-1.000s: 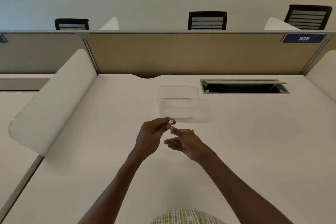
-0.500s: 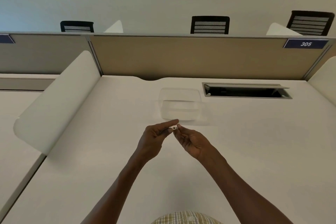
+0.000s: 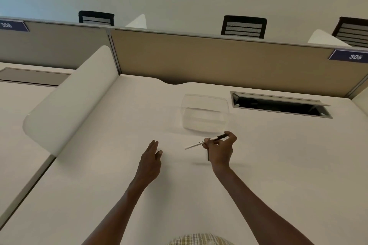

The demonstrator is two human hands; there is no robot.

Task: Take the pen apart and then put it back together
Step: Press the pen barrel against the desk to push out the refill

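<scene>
My right hand (image 3: 220,150) pinches a slim white pen (image 3: 196,145) above the white desk (image 3: 99,175). The pen lies nearly level: its white barrel points left and its dark end (image 3: 221,136) sticks out past my fingers toward the right. A small dark piece (image 3: 208,156) shows below the hand near the palm; what it is cannot be made out. My left hand (image 3: 151,155) hovers to the left, apart from the pen, with straight fingers and nothing in it.
A clear plastic container (image 3: 205,114) stands just behind my hands. An open cable slot (image 3: 278,104) is sunk into the desk at the back right. A curved white divider (image 3: 67,101) rises on the left, a tan partition (image 3: 219,61) at the back.
Both hands met at the pen's end before. Now my left hand has let go and moved left, and my right hand holds the pen alone, further right.
</scene>
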